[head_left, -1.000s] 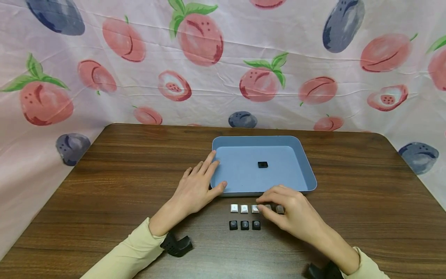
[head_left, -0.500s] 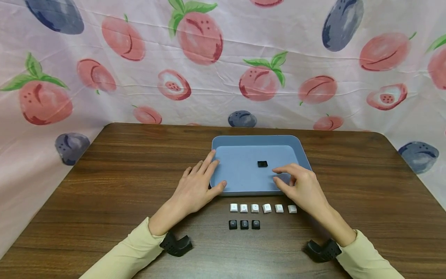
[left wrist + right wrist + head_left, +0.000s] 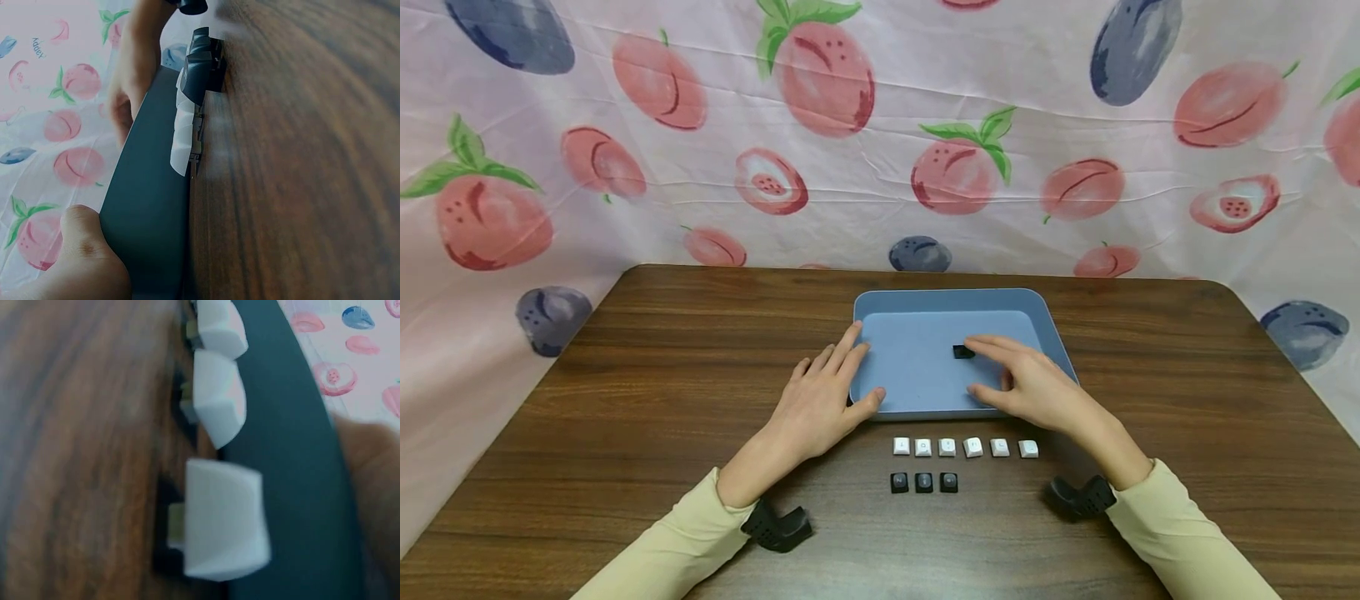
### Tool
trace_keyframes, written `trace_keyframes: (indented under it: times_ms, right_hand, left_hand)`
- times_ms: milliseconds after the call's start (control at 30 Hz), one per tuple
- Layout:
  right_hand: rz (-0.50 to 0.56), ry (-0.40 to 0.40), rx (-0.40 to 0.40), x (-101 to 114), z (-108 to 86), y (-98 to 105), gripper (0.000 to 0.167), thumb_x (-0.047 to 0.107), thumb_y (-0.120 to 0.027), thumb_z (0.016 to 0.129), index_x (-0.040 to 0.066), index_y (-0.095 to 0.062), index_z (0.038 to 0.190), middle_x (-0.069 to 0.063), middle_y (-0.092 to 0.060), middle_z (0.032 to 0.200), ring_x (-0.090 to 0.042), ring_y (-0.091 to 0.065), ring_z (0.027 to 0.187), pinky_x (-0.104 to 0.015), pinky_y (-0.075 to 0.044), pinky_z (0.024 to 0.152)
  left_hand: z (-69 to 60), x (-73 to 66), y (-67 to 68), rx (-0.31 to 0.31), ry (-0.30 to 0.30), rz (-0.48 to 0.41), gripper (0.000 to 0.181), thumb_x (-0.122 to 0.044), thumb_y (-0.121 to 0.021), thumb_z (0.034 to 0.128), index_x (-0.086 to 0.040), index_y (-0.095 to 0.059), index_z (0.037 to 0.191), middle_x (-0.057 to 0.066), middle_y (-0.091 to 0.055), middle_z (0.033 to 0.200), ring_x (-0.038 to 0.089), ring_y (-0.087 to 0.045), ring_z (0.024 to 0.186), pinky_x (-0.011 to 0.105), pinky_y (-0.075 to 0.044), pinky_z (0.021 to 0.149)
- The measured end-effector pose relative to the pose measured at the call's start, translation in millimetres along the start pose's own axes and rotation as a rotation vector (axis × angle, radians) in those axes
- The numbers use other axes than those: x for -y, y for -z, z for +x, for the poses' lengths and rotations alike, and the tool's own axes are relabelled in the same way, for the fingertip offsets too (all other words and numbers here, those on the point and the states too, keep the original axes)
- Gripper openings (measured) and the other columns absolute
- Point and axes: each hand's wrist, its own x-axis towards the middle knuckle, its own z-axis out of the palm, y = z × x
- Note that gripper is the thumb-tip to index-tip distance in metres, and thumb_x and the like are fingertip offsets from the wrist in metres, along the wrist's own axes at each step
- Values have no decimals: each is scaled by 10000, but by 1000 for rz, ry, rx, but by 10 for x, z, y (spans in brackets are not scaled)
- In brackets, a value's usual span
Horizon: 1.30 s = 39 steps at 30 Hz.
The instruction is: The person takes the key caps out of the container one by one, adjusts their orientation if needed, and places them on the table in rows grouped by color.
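Observation:
A shallow blue tray (image 3: pixel 917 383) sits on the wooden table. My left hand (image 3: pixel 820 400) rests along its left rim, fingers spread and the thumb over the front corner. Over the tray's right part hovers my right hand (image 3: pixel 1033 383), thumb and forefinger apart with nothing pinched between them. Its fingertips reach a small black piece (image 3: pixel 959 352) on the tray floor and partly cover it; its kind is too small to tell. In front of the tray stands a row of several white keycaps (image 3: pixel 947 447), with a row of three black keycaps (image 3: pixel 923 482) nearer me.
The dark wooden table (image 3: pixel 700 333) reaches back to a fruit-printed cloth (image 3: pixel 842 217). Black wrist mounts (image 3: pixel 778 529) jut out under both sleeves. In the right wrist view, white keycaps (image 3: pixel 225 519) stand close to the tray's front wall (image 3: pixel 294 487).
My right hand has left the row of white keycaps, uncovering its right end, and moved forward over the tray to the small black piece. The left hand has stayed in place.

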Motion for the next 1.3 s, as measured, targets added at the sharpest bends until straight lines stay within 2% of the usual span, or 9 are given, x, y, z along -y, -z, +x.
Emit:
trace_keyframes:
  times_ms: [67, 133, 200, 267, 533, 667, 767, 1000, 1300]
  right_hand:
    - [-6, -11, 36, -11, 20, -17, 648, 330, -711, 955, 101, -496, 1521, -101, -495, 1544, -66, -589, 701, -331, -493, 758]
    - [-23, -22, 64, -21, 30, -28, 674, 362, -680, 969, 115, -450, 1553, -85, -433, 1600, -175, -688, 963, -425, -521, 899]
    - [-41, -28, 88, -20, 34, -33, 690, 385, -655, 978, 129, -416, 1573, -62, -376, 1639, -282, -614, 1266, -521, -473, 1038]
    - [-64, -28, 102, -20, 30, -36, 690, 393, -639, 984, 133, -405, 1578, -51, -358, 1649, -330, -417, 1467, -568, -406, 1115]
    - [-84, -53, 80, -27, -12, -64, 608, 406, -599, 1006, 144, -477, 1541, -73, -465, 1582, -357, -484, 1413, -584, -443, 1065]
    - [-43, -78, -11, -37, -27, -87, 482, 369, -668, 971, 160, -638, 1405, -44, -651, 1376, -218, -689, 983, -424, -556, 769]
    - [9, -91, -64, -44, -31, -93, 379, 316, -728, 937, 164, -726, 1284, -4, -718, 1153, -77, -560, 693, -282, -452, 580]
    - [40, -114, -157, -54, -33, -100, 279, 311, -804, 885, 198, -793, 1139, 45, -723, 940, -33, -552, 650, -245, -434, 566]
    - [72, -30, -101, -49, -21, -91, 234, 209, -804, 888, 166, -802, 1118, 13, -733, 1188, -41, -580, 746, -234, -410, 536]
  left_hand:
    - [-3, 0, -2, -1, -4, 0, 752, -590, -474, 1012, -120, -364, 1589, 7, -102, 1728, 407, -384, 1469, 687, -315, 1115]
    - [-3, -2, 0, -5, -5, 0, 750, -588, -476, 1012, -121, -363, 1589, 5, -104, 1728, 407, -385, 1469, 686, -315, 1115]
    - [-3, -4, 4, -11, -4, -1, 747, -584, -478, 1012, -122, -365, 1588, 3, -106, 1728, 407, -387, 1468, 685, -316, 1116]
    - [-4, -8, 6, -12, -4, -4, 744, -579, -480, 1013, -120, -366, 1588, 2, -106, 1728, 406, -387, 1467, 685, -316, 1116]
    - [-14, -12, -10, -7, 1, -12, 741, -575, -484, 1013, -120, -369, 1586, 9, -115, 1727, 408, -384, 1468, 684, -316, 1116]
    - [-15, -10, -23, -7, 2, -12, 742, -574, -488, 1011, -119, -371, 1586, 13, -121, 1726, 410, -387, 1466, 685, -316, 1115]
    - [-17, -9, -29, 0, 5, -12, 745, -579, -484, 1011, -121, -369, 1587, 7, -114, 1727, 410, -385, 1468, 686, -311, 1119]
    - [-18, -14, -23, 1, 4, -4, 751, -585, -483, 1008, -120, -368, 1588, 2, -109, 1727, 402, -386, 1468, 680, -314, 1120]
    - [-28, -20, 0, 2, 10, -11, 749, -580, -486, 1009, -117, -370, 1587, 2, -104, 1728, 411, -380, 1471, 685, -302, 1128]
